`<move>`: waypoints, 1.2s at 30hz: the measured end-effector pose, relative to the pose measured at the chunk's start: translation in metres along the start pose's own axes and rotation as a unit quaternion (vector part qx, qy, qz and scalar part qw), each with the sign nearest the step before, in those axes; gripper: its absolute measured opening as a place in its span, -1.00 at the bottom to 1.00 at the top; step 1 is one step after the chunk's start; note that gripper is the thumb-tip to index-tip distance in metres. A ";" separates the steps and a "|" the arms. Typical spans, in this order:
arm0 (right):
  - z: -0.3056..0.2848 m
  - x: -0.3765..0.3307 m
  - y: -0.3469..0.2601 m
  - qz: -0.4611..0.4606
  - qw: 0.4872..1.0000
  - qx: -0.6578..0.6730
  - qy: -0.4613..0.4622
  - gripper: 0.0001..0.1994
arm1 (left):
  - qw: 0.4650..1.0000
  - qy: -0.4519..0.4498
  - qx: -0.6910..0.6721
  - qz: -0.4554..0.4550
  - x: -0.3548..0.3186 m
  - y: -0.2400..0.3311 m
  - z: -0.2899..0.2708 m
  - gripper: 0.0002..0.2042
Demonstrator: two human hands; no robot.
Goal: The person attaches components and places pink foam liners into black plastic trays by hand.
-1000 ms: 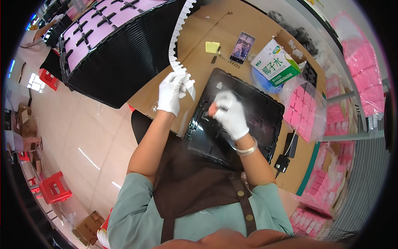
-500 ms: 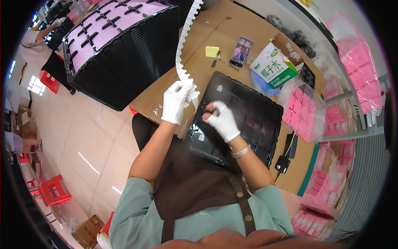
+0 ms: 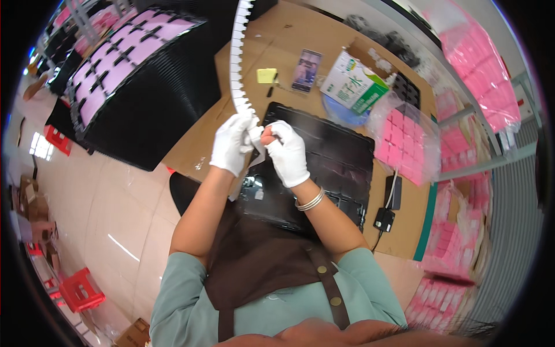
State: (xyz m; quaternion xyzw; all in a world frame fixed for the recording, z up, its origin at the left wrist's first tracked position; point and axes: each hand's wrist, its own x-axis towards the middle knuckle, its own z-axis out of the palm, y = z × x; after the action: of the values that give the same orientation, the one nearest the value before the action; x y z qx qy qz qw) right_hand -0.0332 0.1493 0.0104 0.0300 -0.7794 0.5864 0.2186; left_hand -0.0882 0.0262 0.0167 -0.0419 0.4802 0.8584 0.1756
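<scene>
A long strip of white labels (image 3: 236, 63) with notched edges hangs down from the top of the view. My left hand (image 3: 229, 147), in a white glove, is closed on its lower end. My right hand (image 3: 287, 157), gloved with bare fingertips, meets it there, thumb and finger pinched at a label's edge. Exactly what the right fingertips grip is partly hidden. Beneath both hands lies a shallow black plastic tray (image 3: 341, 159) with moulded compartments. A small pale label (image 3: 258, 195) sits on the tray near its left side.
At left stands a tall stack of black trays (image 3: 167, 87) with lilac sheets on top. Beyond my tray are a yellow notepad (image 3: 266, 76), a phone (image 3: 306, 70) and a white-green carton (image 3: 355, 84). Pink bagged pieces (image 3: 402, 141) and a black adapter (image 3: 384, 220) lie right.
My right hand has moved up and left from over the tray to the strip's end, beside my left hand, and its fingers have closed. The whole view has shifted slightly.
</scene>
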 end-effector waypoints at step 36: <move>-0.019 0.015 0.008 0.127 0.983 0.121 -0.051 -0.91 | 0.980 0.039 0.169 0.099 -0.020 -0.001 0.024 -0.83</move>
State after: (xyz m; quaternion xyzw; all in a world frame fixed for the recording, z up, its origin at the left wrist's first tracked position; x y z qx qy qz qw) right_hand -0.0436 0.1722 0.0132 -0.0131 -0.7100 0.6974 0.0965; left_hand -0.0670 0.0411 0.0335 0.0023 0.6267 0.7756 0.0755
